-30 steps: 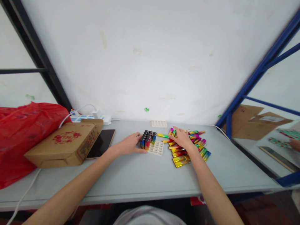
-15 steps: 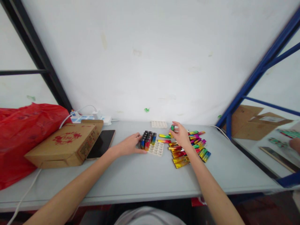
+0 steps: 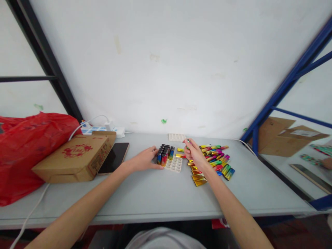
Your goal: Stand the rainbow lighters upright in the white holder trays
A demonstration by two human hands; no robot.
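A white moulded tray [image 3: 175,164] lies on the grey table [image 3: 145,197]; several shiny rainbow-coloured lighters [image 3: 164,154] stand upright in its left half. My left hand [image 3: 145,159] rests flat against the tray's left side, fingers touching the standing lighters. My right hand [image 3: 193,152] hovers just right of the tray, fingers pinched round one lighter, of which only the tip shows. A loose pile of lighters [image 3: 214,159] lies on the table to the right of that hand.
A second white tray [image 3: 176,137] sits by the back wall. A dark phone [image 3: 114,157], a brown cardboard box [image 3: 75,157], a red plastic bag [image 3: 26,148] and a white power strip [image 3: 102,129] with cables are on the left. A blue rack post [image 3: 280,93] stands right.
My right hand picked one lighter out of the loose pile, raised it and carried it left toward the tray. The left hand stayed against the tray.
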